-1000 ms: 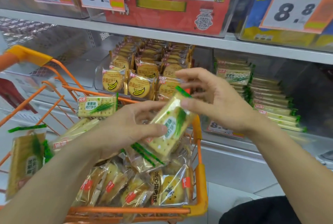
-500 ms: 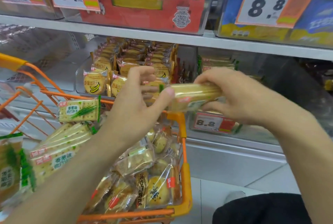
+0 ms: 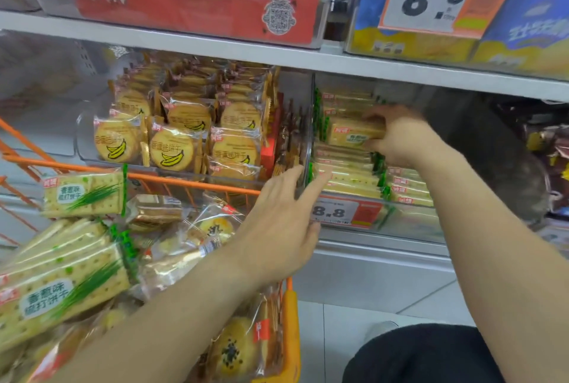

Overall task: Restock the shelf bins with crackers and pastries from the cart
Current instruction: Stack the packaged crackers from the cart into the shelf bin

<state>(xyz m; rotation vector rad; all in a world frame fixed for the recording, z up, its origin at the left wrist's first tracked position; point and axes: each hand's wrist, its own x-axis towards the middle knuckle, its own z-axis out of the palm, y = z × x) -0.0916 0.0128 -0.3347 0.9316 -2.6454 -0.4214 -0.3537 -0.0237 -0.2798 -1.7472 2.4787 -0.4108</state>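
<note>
My right hand reaches into the clear shelf bin on the right and grips a green-trimmed scallion cracker pack, holding it above the stacked packs of the same kind. My left hand hovers open, fingers spread, over the orange cart's far corner, near the bin's front edge. The cart holds more scallion cracker packs and wrapped round pastries.
A neighbouring bin to the left is filled with banana cracker packs. A price tag reading 8.8 hangs on the right bin's front. The shelf above carries red and yellow-blue boxes with price cards.
My right hand has carried the cracker pack from in front of the shelf into the right bin. My left hand has let go of it and opened.
</note>
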